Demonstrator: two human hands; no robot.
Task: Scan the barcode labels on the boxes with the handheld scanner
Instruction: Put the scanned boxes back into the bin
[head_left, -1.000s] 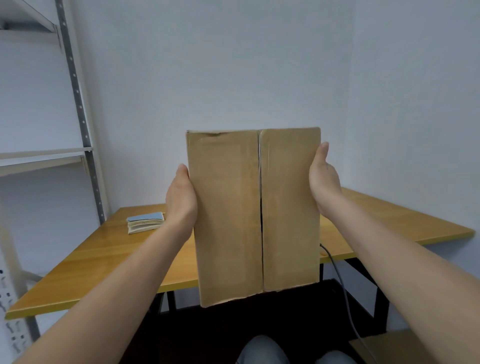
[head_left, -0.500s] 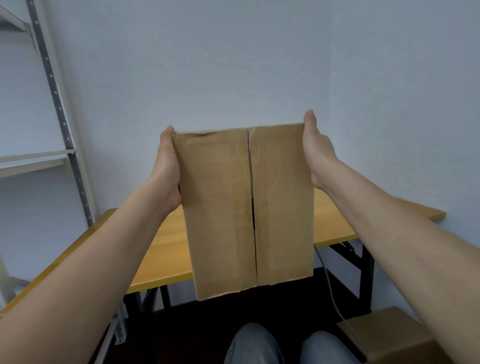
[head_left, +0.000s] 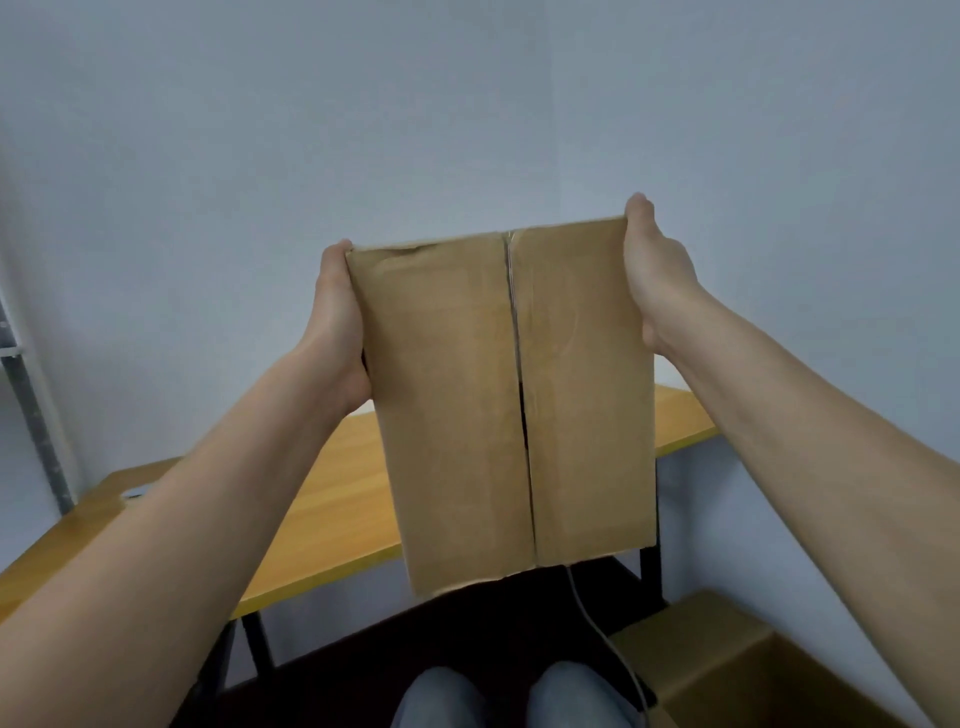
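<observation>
I hold a brown cardboard box (head_left: 457, 405) up in the air in front of me, above the near edge of the table. The face toward me is two closed flaps with a seam down the middle. No barcode label shows on this face. My left hand (head_left: 337, 322) grips the box's left side near the top. My right hand (head_left: 657, 275) grips the right side near the top corner. The handheld scanner is not in view; only a grey cable (head_left: 608, 644) hangs below the box.
A yellow wooden table (head_left: 332, 499) with black legs stands ahead, against pale walls. A metal shelf post (head_left: 31, 410) is at the far left. Another cardboard box (head_left: 737, 660) sits on the floor at lower right. My knees (head_left: 509, 696) show at the bottom.
Both hands have slid up toward the top of the box and raised it a little higher. The view has shifted right, so the shelf has slipped toward the left edge.
</observation>
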